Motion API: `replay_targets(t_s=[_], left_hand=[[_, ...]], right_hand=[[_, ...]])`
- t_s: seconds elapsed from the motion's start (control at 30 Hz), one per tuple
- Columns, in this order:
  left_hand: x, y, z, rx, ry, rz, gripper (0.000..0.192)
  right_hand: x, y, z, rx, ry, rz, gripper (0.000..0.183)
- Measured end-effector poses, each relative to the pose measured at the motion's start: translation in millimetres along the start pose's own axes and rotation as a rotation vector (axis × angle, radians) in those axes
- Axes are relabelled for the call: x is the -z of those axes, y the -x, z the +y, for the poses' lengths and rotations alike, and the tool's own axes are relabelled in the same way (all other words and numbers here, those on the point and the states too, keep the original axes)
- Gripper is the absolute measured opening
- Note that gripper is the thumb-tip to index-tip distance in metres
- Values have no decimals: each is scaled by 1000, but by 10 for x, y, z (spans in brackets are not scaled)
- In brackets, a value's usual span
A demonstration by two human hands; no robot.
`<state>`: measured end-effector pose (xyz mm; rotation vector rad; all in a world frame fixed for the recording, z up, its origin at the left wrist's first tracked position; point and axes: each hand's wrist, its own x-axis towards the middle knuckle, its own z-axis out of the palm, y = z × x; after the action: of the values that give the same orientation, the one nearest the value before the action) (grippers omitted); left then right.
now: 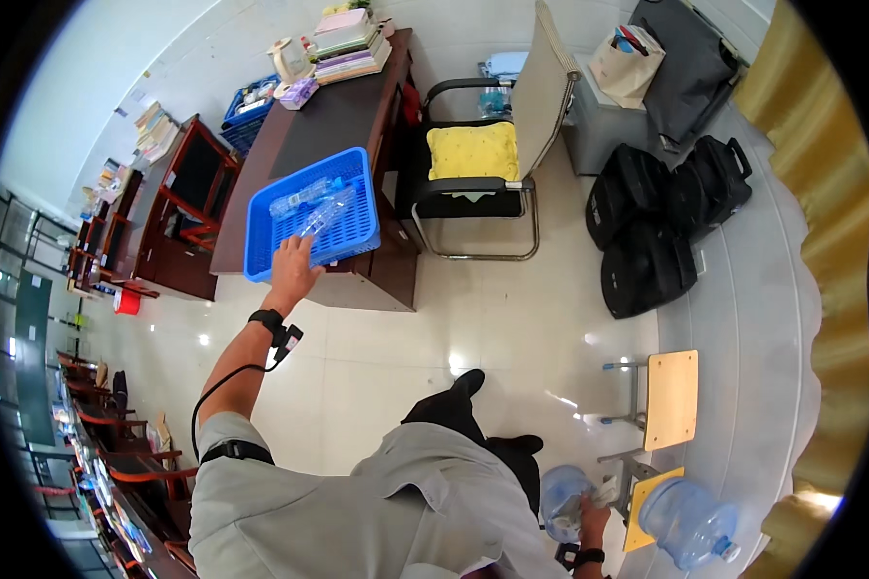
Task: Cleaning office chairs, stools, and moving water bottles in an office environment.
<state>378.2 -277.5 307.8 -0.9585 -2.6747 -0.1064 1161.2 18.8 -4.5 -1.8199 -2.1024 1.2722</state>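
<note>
My left hand [295, 269] reaches to the near wall of a blue plastic basket [257, 224] on the corner of a dark wooden desk [242, 195]. Its fingertips are at the base of a clear plastic bottle [327, 211]; whether they grip it or the rim I cannot tell. A second clear bottle with a blue cap [300, 197] lies beside it in the basket. At the lower right, my right hand [594, 515] is at a translucent blue container [566, 492], near a crumpled whitish item [605, 492]. Its fingers are partly hidden.
An armchair with a yellow cushion [473, 150] stands beside the desk. Black bags or cases [644, 268] sit by the right wall. A large blue water jug [684, 522] lies on a small wooden chair [637, 517] at the lower right. Books [351, 54] and a kettle [290, 61] stand on the desk.
</note>
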Motion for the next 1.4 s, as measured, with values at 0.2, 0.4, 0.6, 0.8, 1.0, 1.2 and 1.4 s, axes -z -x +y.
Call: replay_targets(t_s=[0.2, 0.4, 0.6, 0.8, 1.0, 1.2, 1.4], left_hand=[[-822, 61, -942, -82, 10, -235, 30], [-1272, -29, -1816, -179, -53, -278, 41], [-1412, -299, -1700, -207, -108, -428, 45], [-1364, -483, -1752, -185, 9, -539, 48], [-1169, -471, -1486, -147, -13, -549, 46], [-1194, -517, -1567, -219, 64, -513, 46], [-901, -450, -1253, -174, -25, -531, 47]], right_hand=[[90, 351, -1192, -39, -28, -57, 41], [212, 714, -2191, -330, -310, 54, 42], [3, 1139, -1700, -462, -318, 170, 39], [-365, 1651, -1428, -640, -464, 145, 39], [-542, 1873, -1308, -688, -498, 123, 40], [-545, 1795, -1208, -657, -506, 161, 42], [-428, 1741, -1195, -622, -558, 156, 42]])
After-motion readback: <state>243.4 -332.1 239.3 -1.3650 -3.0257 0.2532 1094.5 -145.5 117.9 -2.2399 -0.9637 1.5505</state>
